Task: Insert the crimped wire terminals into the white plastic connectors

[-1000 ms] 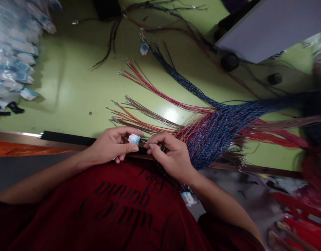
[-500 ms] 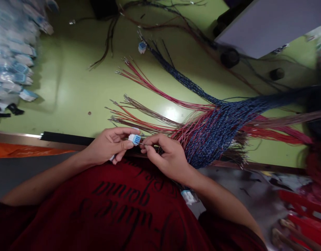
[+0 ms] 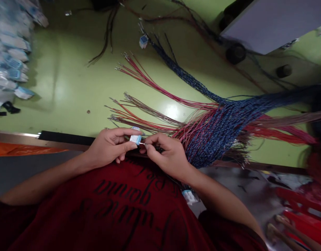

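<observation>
My left hand [image 3: 109,144] pinches a small white and light-blue plastic connector housing [image 3: 135,139] between thumb and fingers. Just to its right, my right hand [image 3: 167,151] has thumb and forefinger closed on a thin wire [image 3: 142,143], whose metal tip meets the blue face of the housing. How deep the tip sits, I cannot tell. Behind my hands, red wires [image 3: 150,82] and brown wires [image 3: 147,108] with crimped ends fan out on the green table [image 3: 71,90]. A thick bundle of blue-black twisted wires [image 3: 218,129] lies to the right.
Bagged connector housings [image 3: 15,52] are heaped at the left. One loose housing [image 3: 143,41] lies by the far wire ends. A pale panel [image 3: 275,24] and dark round posts [image 3: 235,53] stand at the back right. A red chair [image 3: 301,223] is at lower right, beside someone's feet.
My left hand has turned the housing, so its holed blue face now points more toward my right hand. The wire's metal tip shows more clearly against it.
</observation>
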The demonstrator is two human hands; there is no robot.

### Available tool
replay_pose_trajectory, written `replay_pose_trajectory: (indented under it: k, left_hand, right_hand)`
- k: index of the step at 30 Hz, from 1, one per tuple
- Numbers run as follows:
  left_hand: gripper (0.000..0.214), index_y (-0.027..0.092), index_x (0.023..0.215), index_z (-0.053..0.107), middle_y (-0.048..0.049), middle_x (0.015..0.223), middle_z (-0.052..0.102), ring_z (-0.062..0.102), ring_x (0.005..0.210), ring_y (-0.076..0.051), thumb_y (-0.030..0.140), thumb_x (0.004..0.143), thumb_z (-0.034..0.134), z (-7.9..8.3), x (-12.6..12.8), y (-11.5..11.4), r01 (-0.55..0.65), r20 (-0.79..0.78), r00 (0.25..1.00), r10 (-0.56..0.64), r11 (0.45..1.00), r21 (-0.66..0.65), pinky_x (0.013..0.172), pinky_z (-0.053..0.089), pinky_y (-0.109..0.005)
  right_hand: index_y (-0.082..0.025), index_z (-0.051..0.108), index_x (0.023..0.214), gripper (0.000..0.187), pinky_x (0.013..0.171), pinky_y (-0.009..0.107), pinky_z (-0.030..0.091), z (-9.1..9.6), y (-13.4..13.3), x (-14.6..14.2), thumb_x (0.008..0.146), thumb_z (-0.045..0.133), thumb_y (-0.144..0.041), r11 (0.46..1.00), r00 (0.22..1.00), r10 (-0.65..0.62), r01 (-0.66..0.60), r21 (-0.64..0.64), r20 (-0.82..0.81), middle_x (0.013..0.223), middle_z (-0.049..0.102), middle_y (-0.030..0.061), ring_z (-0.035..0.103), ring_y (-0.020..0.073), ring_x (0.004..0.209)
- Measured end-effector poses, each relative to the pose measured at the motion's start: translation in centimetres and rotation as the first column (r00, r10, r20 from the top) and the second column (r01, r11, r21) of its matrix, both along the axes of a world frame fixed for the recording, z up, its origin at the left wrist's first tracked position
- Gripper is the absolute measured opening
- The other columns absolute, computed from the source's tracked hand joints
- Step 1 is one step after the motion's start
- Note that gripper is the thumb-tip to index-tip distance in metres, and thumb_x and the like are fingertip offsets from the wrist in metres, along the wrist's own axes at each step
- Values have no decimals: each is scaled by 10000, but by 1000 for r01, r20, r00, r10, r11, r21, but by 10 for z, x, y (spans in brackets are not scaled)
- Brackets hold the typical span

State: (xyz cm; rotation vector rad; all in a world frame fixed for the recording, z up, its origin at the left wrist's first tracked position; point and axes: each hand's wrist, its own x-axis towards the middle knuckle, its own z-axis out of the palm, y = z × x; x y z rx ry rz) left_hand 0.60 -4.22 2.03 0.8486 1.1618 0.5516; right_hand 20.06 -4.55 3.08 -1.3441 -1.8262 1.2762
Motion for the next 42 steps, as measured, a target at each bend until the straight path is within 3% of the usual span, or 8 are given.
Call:
replay_pose_trajectory:
  k: [4, 12, 21, 26, 32, 35, 39, 42]
  left_hand:
    - [390, 108, 1112, 701, 77, 402, 560, 479, 329, -44, 201, 734, 705, -3, 1, -1, -14, -33, 999, 15, 1000, 9, 340, 429, -109]
    - [438, 90, 1148, 685, 70, 380, 553, 466, 306, -60, 230, 734, 712, -6, -1, -1, -34, -30, 999, 35, 999, 16, 334, 431, -142]
    - [424, 84, 1117, 693, 65, 401, 562, 476, 317, -64, 222, 718, 717, -7, 2, -2, -39, -65, 997, 40, 999, 15, 333, 431, -149]
    - [432, 109, 1137, 690, 64, 427, 574, 494, 339, -66, 248, 730, 728, -6, -2, -7, -35, -60, 998, 37, 999, 29, 350, 449, -151]
    - [401, 107, 1112, 698, 60, 443, 574, 485, 347, -61, 242, 735, 717, -3, 2, -11, -50, -99, 994, 55, 998, 49, 343, 437, -140]
    - [403, 114, 1110, 700, 56, 449, 573, 490, 355, -66, 261, 735, 715, -2, 1, -10, -41, -103, 994, 45, 998, 47, 351, 446, -147]
    - [406, 142, 1115, 695, 55, 461, 571, 495, 368, -71, 298, 740, 706, -1, -11, -8, 50, -85, 995, -51, 999, -9, 360, 451, -150]
    - [361, 166, 1080, 705, 60, 471, 543, 493, 385, -77, 288, 740, 690, -2, -19, -7, 138, -83, 986, -142, 989, -49, 358, 440, -153]
  right_hand:
    - [-169, 597, 748, 103, 628, 203, 511, 3, 1, -3, 836, 547, -147, 994, 998, -31, 25, -111, -57, 700, 676, -6, 646, 96, 648]
    - [-168, 582, 760, 89, 601, 194, 518, 2, 2, -7, 840, 546, -155, 977, 989, -83, 56, -205, -126, 704, 672, -8, 674, 94, 642]
    - [-183, 565, 723, 113, 571, 188, 450, -5, 3, -10, 821, 546, -129, 997, 999, -37, 36, -75, -22, 662, 650, -20, 595, 86, 595]
    - [-179, 555, 757, 96, 586, 186, 481, -3, 1, -9, 849, 533, -162, 990, 992, -36, 19, -137, -122, 692, 643, -13, 624, 90, 615]
    - [-190, 540, 717, 117, 549, 188, 421, -6, -4, -13, 818, 517, -135, 998, 1000, 11, -12, 55, 20, 644, 591, -28, 530, 81, 563]
    - [-187, 558, 716, 124, 541, 194, 415, -4, -3, -11, 823, 526, -132, 996, 998, 35, -40, 82, 58, 633, 592, -29, 522, 82, 551]
    - [-181, 624, 787, 141, 633, 222, 484, 0, 7, 1, 895, 535, -179, 990, 992, 126, -127, 61, 20, 742, 683, 9, 624, 110, 666]
    - [-184, 658, 843, 141, 748, 306, 495, -9, 12, 10, 905, 531, -174, 958, 969, 92, -150, 244, 231, 838, 698, 56, 639, 168, 802]
